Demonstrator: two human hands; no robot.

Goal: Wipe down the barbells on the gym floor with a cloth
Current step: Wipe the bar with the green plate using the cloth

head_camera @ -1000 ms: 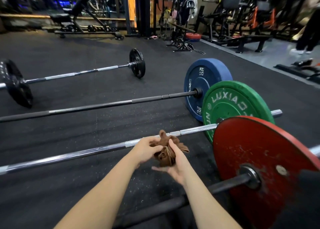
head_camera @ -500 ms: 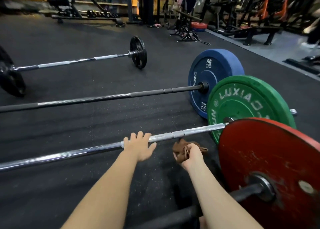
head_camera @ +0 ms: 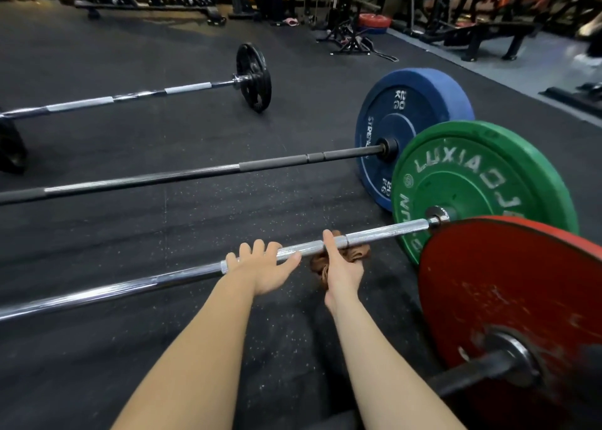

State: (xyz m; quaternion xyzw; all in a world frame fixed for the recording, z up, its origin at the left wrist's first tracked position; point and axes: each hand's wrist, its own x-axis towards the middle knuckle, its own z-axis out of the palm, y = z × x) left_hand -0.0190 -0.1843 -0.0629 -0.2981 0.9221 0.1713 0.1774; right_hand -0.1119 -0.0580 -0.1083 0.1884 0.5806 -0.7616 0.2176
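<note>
Gripping the chrome steel barbell shaft (head_camera: 130, 286), low over the black rubber gym floor (head_camera: 195, 221), with the left hand (head_camera: 264, 268), fingers hooked over and thumb stretched along it; just right, clamping a crumpled brown cloth (head_camera: 358, 254) under that shaft with the right hand (head_camera: 343, 271), thumb over the top, near the green rubber plate (head_camera: 482, 182)

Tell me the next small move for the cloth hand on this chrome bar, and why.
Probably slide the right hand and its brown cloth rightward along the chrome bar toward the green plate. The cloth is bunched under the bar, thumb over it; the left hand grips the bar just to the left, blocking that way.
</note>
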